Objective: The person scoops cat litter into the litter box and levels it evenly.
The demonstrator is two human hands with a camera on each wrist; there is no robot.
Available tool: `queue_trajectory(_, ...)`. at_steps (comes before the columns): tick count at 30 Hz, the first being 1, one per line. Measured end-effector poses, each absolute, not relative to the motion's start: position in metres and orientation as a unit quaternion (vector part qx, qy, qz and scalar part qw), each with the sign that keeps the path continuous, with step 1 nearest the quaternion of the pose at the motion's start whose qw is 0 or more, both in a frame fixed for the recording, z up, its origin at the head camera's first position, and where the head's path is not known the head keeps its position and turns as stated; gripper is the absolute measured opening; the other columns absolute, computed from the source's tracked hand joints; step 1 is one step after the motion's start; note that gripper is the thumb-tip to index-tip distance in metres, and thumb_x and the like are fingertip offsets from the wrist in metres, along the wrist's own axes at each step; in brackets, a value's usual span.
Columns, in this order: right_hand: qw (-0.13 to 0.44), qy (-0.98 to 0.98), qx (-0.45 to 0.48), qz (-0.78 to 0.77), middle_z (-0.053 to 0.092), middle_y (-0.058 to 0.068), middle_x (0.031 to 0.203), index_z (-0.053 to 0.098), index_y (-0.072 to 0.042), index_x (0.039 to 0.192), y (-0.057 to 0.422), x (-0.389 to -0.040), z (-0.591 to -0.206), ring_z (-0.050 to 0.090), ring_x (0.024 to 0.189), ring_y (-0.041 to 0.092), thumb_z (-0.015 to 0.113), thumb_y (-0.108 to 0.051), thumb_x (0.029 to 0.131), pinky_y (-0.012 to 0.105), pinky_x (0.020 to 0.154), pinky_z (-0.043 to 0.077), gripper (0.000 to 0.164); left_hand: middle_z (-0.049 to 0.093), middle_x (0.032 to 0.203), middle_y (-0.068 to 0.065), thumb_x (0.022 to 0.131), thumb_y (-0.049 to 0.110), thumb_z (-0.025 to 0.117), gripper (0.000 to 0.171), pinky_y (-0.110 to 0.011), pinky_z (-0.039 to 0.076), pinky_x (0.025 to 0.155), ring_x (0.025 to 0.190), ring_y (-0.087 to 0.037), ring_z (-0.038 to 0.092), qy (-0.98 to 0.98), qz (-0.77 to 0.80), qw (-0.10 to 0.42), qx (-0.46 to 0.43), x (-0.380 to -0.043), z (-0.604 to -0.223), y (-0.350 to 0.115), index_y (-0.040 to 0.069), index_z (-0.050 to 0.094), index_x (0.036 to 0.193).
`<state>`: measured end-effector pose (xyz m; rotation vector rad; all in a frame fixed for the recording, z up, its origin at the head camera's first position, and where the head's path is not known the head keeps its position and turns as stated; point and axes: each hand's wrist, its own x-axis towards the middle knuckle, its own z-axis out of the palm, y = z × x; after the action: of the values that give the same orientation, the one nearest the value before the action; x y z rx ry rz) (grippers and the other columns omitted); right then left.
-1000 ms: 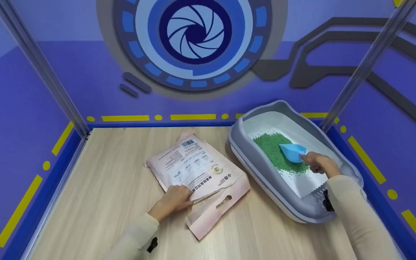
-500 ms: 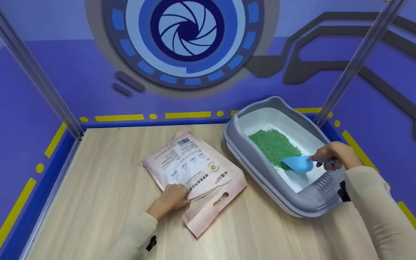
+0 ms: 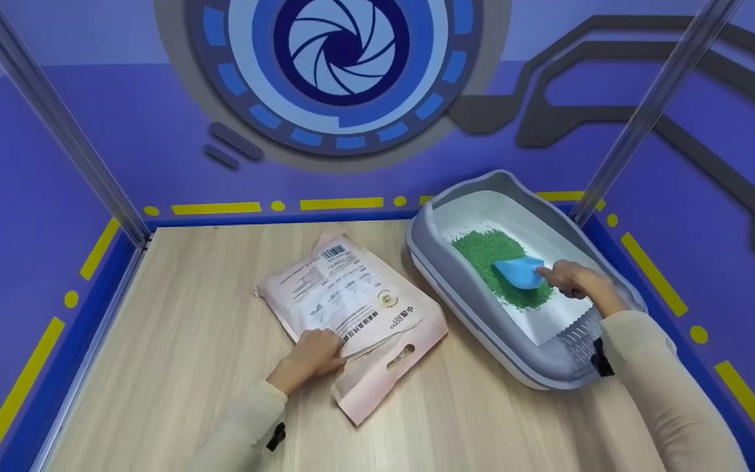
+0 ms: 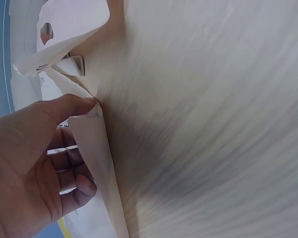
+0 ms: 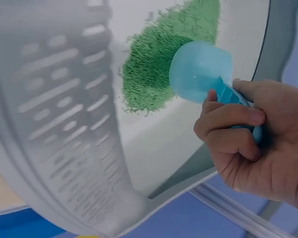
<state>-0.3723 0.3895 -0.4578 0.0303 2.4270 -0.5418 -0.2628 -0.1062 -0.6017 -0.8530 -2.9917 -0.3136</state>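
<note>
My right hand [image 3: 573, 278] grips the handle of a light blue scoop [image 3: 520, 271] over green litter pellets [image 3: 486, 252] in a litter box. The right wrist view shows the fingers curled round the handle, with the scoop's bowl [image 5: 198, 69] overlapping the edge of the pellets. On the tabletop to the left lies a pink bag [image 3: 351, 295] with printed labels and a barcode. My left hand [image 3: 315, 354] pinches the bag's near edge. Seen from the left wrist, the thumb presses at its corner while the fingers curl by the printed side.
The litter box [image 3: 446, 288] has a grey rim, white floor and slotted step [image 5: 64, 119] at its near end. A torn pink strip [image 3: 367, 400] with a handle hole lies before the bag. Blue-purple panels [image 3: 89, 144] and metal posts [image 3: 662, 98] bound the wooden tabletop [image 3: 181, 314].
The scoop first moved toward the box's near end, then back over the pellets, where the pile's near part looks more spread. The left hand has stayed on the bag.
</note>
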Motion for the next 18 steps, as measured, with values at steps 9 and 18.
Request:
queue_trajectory(9,0.435,0.889,-0.03,-0.137,0.031,-0.01,0.053,0.064,0.011,0.12,0.393,-0.353,-0.416,0.022,0.047,0.001,0.041,-0.039,0.108,0.017,0.046,0.025,0.056,0.055,0.06,-0.008,0.084,0.023,0.075,0.033,-0.037,0.04,0.051,0.053,-0.019,0.04,-0.955,-0.096,-0.003,-0.28,-0.262,-0.598,-0.108,0.007,0.055,0.063)
queue_trajectory(18,0.292,0.941,-0.003,-0.173,0.033,-0.008,0.052,0.06,0.018,0.108,0.41,-0.362,-0.436,0.027,0.046,0.003,0.039,-0.033,0.109,0.021,0.048,0.03,0.056,0.058,0.061,-0.008,0.085,0.027,0.076,0.037,-0.039,0.045,0.052,0.052,-0.02,0.044,-0.96,-0.074,0.001,-0.27,-0.265,-0.598,-0.102,0.008,0.054,0.062)
